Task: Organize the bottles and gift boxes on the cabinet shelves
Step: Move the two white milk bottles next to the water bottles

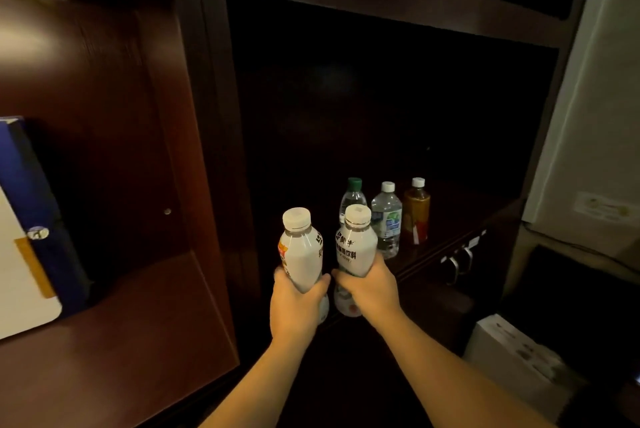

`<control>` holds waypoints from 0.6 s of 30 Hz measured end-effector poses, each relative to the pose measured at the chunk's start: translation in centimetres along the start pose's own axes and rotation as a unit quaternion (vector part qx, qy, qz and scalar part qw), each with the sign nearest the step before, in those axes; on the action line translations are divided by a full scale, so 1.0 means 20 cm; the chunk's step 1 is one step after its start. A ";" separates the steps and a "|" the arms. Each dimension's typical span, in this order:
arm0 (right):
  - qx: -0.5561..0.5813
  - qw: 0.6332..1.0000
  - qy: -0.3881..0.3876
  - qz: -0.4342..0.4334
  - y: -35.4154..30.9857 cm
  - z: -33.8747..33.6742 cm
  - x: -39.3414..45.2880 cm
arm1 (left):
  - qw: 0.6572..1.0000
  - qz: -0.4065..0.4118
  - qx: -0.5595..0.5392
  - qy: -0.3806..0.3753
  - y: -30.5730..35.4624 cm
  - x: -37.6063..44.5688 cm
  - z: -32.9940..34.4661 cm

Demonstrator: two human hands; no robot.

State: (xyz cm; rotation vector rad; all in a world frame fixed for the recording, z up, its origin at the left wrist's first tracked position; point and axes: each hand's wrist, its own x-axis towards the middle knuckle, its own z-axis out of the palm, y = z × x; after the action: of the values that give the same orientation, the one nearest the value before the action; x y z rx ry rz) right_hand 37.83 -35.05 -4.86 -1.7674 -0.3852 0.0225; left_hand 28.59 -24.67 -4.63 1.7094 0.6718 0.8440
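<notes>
In front of the dark wooden cabinet (207,116), a blue and white gift box (24,230) stood on the left shelf (138,323). The person held two milky white bottles upright, side by side, before the middle shelf (460,216): the left hand (294,306) was wrapped around the left white bottle (302,251), the right hand (370,289) around the right white bottle (356,244), which bore black lettering. Behind them three more stood in a row: a green-capped bottle (353,195), a clear water bottle (387,219) and an amber drink bottle (416,211), both white-capped.
</notes>
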 end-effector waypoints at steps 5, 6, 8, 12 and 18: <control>0.029 0.999 -0.039 0.008 0.10 0.15 0.24 | 0.997 -0.030 0.026 0.066 -0.12 0.16 0.14; 0.038 0.998 -0.044 0.008 0.11 0.18 0.28 | 0.996 -0.042 0.019 0.072 -0.14 0.20 0.16; 0.049 0.997 -0.060 0.014 0.15 0.23 0.35 | 0.992 -0.081 0.018 0.090 -0.17 0.26 0.19; 0.024 0.997 -0.079 0.008 0.17 0.31 0.44 | 0.985 -0.111 0.033 0.125 -0.21 0.35 0.22; 0.002 0.996 -0.089 0.000 0.19 0.36 0.48 | 0.986 -0.098 0.026 0.130 -0.25 0.39 0.22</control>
State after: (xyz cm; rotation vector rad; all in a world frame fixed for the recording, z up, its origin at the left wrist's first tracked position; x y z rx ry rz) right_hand 46.16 -26.45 -8.33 -1.7676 -0.5141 0.1813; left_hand 36.68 -19.60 -8.65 1.5627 1.0300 0.9225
